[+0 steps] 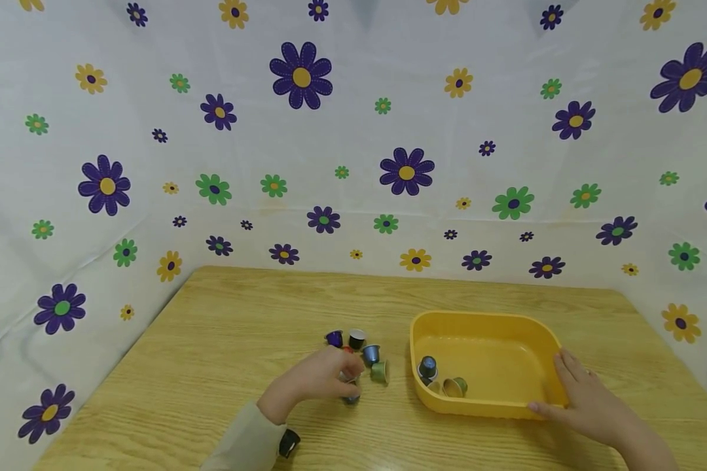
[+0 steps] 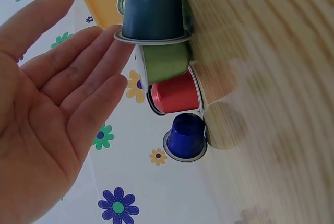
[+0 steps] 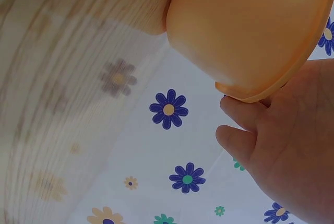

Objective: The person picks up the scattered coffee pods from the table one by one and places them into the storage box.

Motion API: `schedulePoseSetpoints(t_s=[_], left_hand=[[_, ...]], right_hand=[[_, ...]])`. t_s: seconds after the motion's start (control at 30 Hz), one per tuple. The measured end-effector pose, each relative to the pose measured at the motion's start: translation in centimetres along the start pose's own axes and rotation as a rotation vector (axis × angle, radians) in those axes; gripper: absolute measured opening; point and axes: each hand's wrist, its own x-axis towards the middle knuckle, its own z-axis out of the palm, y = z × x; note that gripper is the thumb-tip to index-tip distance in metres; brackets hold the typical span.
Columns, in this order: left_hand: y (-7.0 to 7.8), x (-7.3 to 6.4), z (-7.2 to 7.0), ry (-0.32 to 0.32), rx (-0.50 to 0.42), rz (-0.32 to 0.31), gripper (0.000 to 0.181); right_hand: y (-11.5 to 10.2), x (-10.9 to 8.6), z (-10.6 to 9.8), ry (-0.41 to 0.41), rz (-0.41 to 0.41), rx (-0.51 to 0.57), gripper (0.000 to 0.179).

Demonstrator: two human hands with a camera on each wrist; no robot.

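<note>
My left hand (image 1: 324, 376) is over a loose cluster of coffee capsules on the table, its fingers parted and nothing gripped. Close to its fingertips in the left wrist view stands a dark teal capsule (image 2: 154, 12). Beyond that are a green capsule (image 2: 166, 65), a red capsule (image 2: 180, 93) and a blue capsule (image 2: 187, 138). In the head view a light-blue capsule (image 1: 371, 354) and a black capsule with a pale lid (image 1: 357, 338) lie beside the hand. My right hand (image 1: 592, 399) holds the right front corner of a yellow tray (image 1: 489, 409); some of its fingers are hidden behind the rim.
Inside the tray, at its left end, are several capsules, including a blue capsule (image 1: 428, 365) and a tan capsule (image 1: 452, 388). A black capsule (image 1: 289, 443) lies beside the left sleeve. The wooden table (image 1: 241, 307) meets a flowered cloth (image 1: 353, 131) at the back and sides.
</note>
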Motion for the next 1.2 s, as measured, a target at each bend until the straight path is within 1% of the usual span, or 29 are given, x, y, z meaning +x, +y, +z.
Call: schedulePoseSetpoints(t_s=[0.2,0.4,0.57,0.77,0.87,0.97,1.07,1.2], left_hand=[[-0.03,0.21,0.13,-0.015,0.03,-0.018,0.029],[-0.08,0.2,-0.18,-0.015,0.051,-0.068,0.037],[-0.25,0.21,-0.36,-0.019,0.075,-0.076,0.031],[-0.4,0.14,-0.43,-0.015,0.051,-0.128,0.038],[-0.26,0.17,-0.46,-0.028,0.054,-0.097,0.029],[0.06,0.19,-0.5,-0.044,0.054,-0.068,0.025],[0.33,0.19,-0.5,-0.056,0.063,-0.066,0.02],[0.33,0.25,-0.27,-0.072,0.104,-0.059,0.024]], right_hand=[[-0.05,-0.07,-0.09,-0.004,0.004,0.019,0.094],[-0.23,-0.2,-0.18,-0.001,0.005,0.027,0.095],[-0.15,-0.12,-0.17,-0.001,0.007,0.02,0.095],[-0.13,-0.07,-0.15,-0.002,0.01,0.03,0.095],[-0.14,-0.07,-0.17,-0.003,0.009,0.032,0.095],[-0.1,-0.05,-0.2,-0.005,0.007,0.036,0.094],[-0.15,-0.09,-0.25,-0.011,0.009,0.044,0.095],[-0.17,-0.12,-0.25,-0.019,0.016,0.056,0.096]])
